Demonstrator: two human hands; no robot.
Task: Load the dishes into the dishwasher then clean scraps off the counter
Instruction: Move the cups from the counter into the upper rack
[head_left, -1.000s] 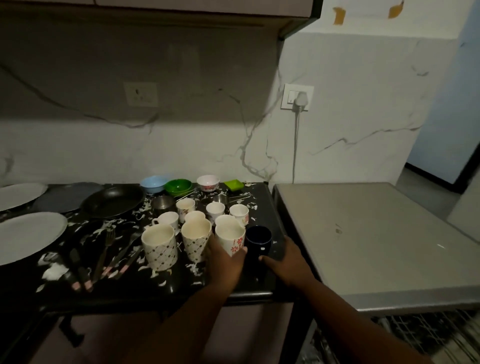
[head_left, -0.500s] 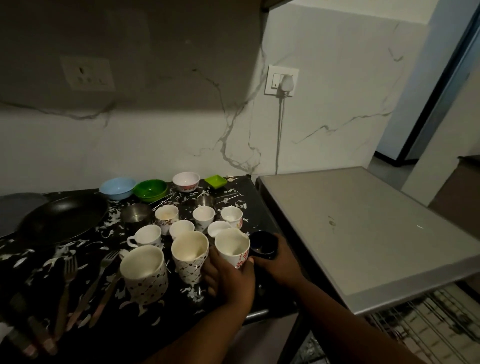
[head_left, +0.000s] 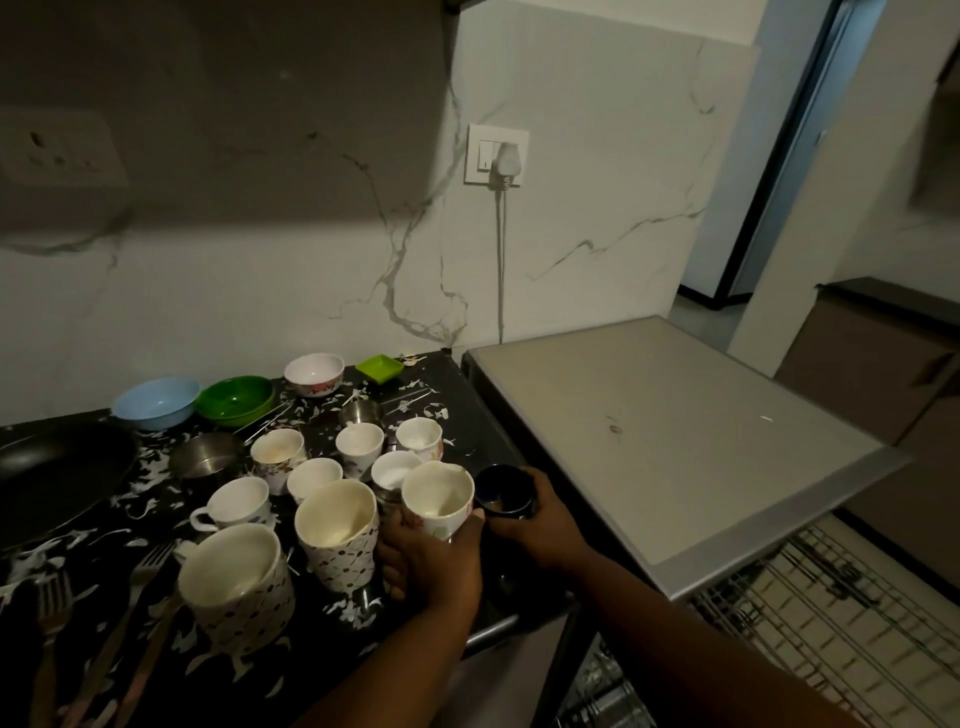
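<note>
Two hands are busy at the near right edge of the dark surface (head_left: 467, 415): the left hand (head_left: 434, 564) is wrapped around a white floral cup (head_left: 438, 501), the right hand (head_left: 540, 525) grips a dark blue cup (head_left: 505, 496) just beside it. More cups, bowls and pale scraps (head_left: 150, 506) crowd the surface; a wire dishwasher rack (head_left: 831, 613) shows at lower right.

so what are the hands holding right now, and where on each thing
The left hand grips the white floral mug around its lower body. The right hand wraps the side of the dark cup.
</note>
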